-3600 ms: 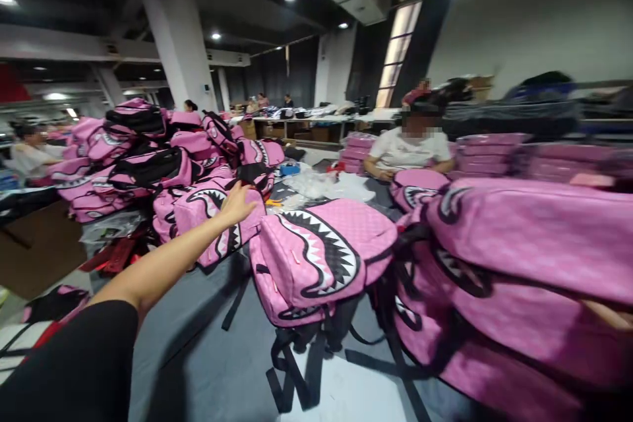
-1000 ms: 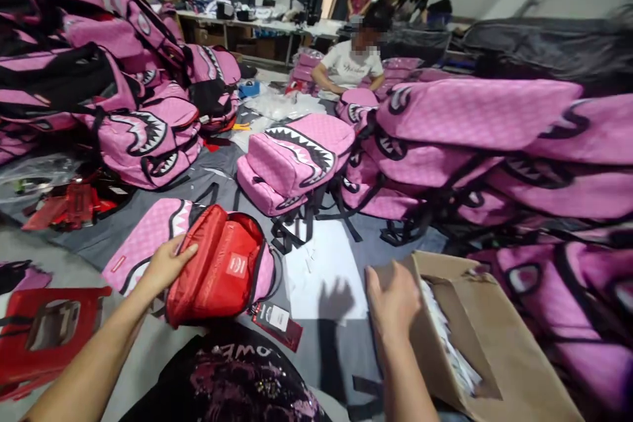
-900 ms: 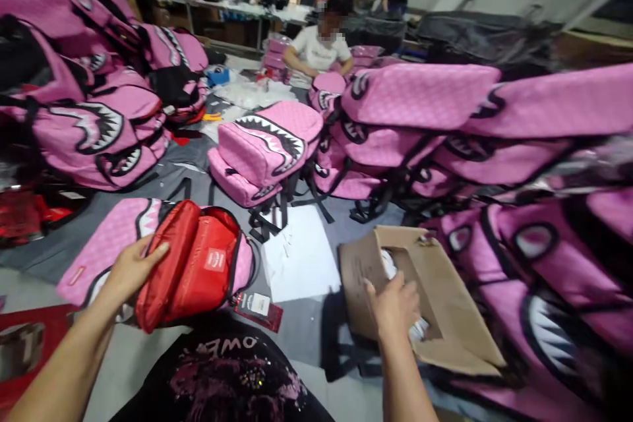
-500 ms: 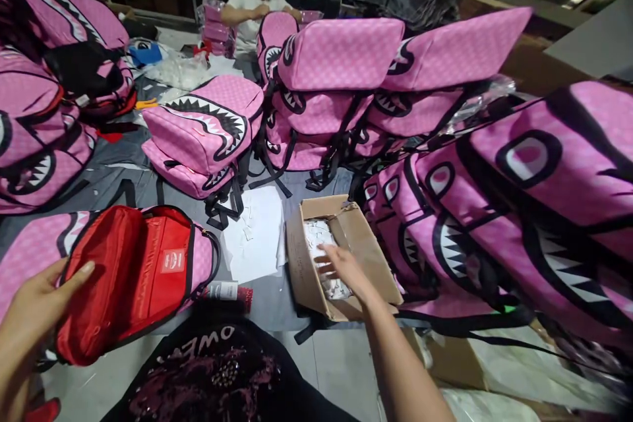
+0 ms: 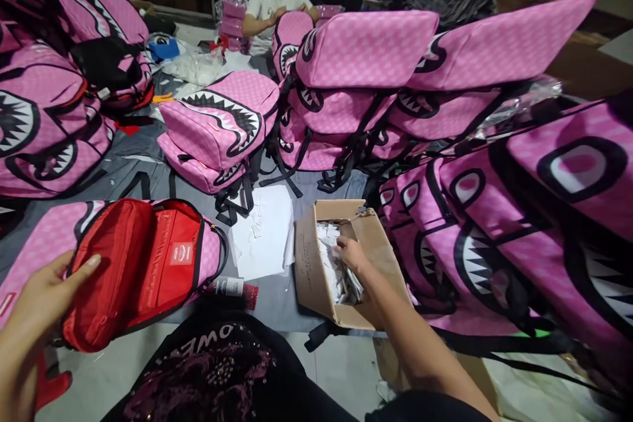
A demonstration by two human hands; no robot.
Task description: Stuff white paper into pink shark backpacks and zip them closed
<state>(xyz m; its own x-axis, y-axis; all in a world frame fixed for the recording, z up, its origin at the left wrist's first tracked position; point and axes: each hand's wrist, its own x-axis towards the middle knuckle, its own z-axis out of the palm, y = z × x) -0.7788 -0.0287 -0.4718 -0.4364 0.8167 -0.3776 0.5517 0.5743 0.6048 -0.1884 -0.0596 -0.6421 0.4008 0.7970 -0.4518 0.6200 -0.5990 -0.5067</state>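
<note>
My left hand (image 5: 52, 297) grips the edge of the opened front of a pink backpack (image 5: 211, 254), thumb over its red lining (image 5: 111, 277). The backpack lies on the table with its red inside facing up and a pale label (image 5: 182, 253) sewn in it. My right hand (image 5: 353, 256) is down inside a cardboard box (image 5: 307, 270), its fingers drawn together in a pinch at the small white slips (image 5: 341, 283) that fill the bottom. Whatever the fingertips hold is too small to make out.
White paper sheets (image 5: 262, 244) lie between backpack and box. A shark-mouth backpack (image 5: 217, 125) stands beyond them. Stacked pink backpacks (image 5: 366, 53) rise behind the box, and a row of more (image 5: 475, 244) crowds its right side. Across the table sits a person (image 5: 277, 3).
My right hand has gone from open above the slips to pinched among them in the box. My left hand keeps its grip on the backpack. The whole view has shifted slightly.
</note>
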